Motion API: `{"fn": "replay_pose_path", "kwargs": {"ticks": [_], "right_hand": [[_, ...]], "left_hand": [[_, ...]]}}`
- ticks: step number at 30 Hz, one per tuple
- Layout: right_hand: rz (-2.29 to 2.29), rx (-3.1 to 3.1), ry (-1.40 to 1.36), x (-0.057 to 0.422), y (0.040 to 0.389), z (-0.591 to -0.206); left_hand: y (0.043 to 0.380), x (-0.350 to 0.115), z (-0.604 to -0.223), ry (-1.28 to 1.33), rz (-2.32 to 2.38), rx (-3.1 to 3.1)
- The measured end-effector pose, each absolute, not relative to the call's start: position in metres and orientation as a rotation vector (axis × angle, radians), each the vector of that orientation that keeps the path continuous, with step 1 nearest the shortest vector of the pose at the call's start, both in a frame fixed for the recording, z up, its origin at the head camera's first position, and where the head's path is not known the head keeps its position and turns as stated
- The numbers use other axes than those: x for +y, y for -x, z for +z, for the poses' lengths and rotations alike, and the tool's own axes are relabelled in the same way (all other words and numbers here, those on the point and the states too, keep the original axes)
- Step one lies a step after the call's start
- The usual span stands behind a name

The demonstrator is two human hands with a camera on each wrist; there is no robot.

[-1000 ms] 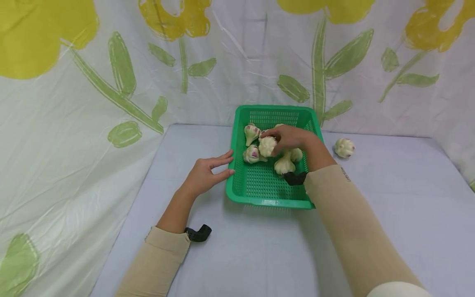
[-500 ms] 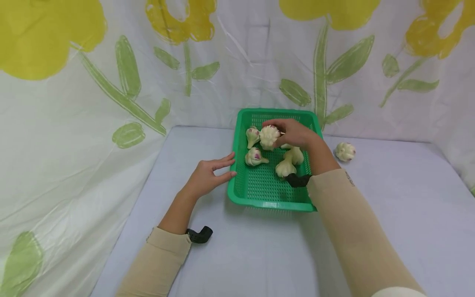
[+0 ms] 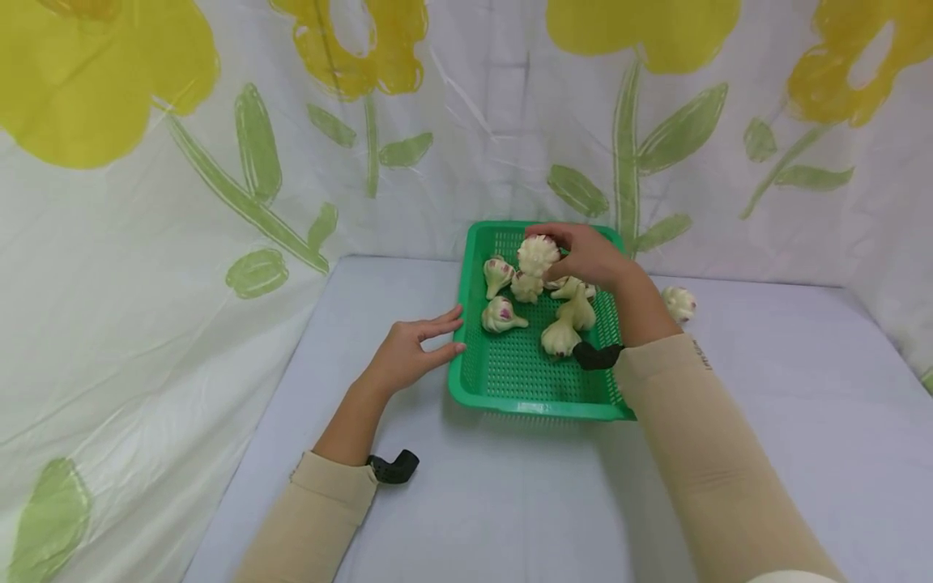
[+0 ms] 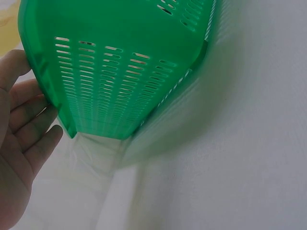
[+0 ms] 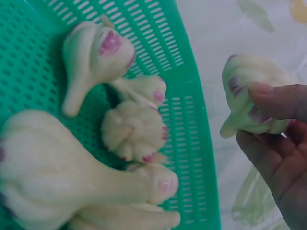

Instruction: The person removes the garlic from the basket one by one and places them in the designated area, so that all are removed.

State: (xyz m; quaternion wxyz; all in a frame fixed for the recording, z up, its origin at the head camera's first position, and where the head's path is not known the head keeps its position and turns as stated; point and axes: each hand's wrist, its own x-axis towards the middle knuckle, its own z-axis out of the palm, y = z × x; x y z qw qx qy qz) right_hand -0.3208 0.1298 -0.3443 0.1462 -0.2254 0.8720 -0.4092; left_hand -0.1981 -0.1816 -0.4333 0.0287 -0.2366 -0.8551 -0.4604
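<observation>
Left hand (image 3: 408, 350), fingers extended, touched the basket (image 3: 539, 408), presumably steadying it; right hand (image 3: 589, 256), I saw remotely, pinched a garlic bulb (image 3: 538, 256) above it.

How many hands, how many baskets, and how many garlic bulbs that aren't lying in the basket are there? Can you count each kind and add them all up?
Hands: 2 (left hand and right hand)
Baskets: 1 (green basket)
Garlic bulbs not lying in the basket: 2 (held bulb, in the right hand; loose bulb, on the table)
Total: 5
</observation>
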Motion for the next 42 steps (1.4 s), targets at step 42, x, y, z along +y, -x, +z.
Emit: {"fn": "replay_pose_path", "kwargs": {"ticks": [42], "right_hand": [[-0.926, 2.807, 0.198, 0.313, 0.309, -0.315]], "left_hand": [[0.199, -0.182, -0.435, 0.755, -1.414, -2.621]]}}
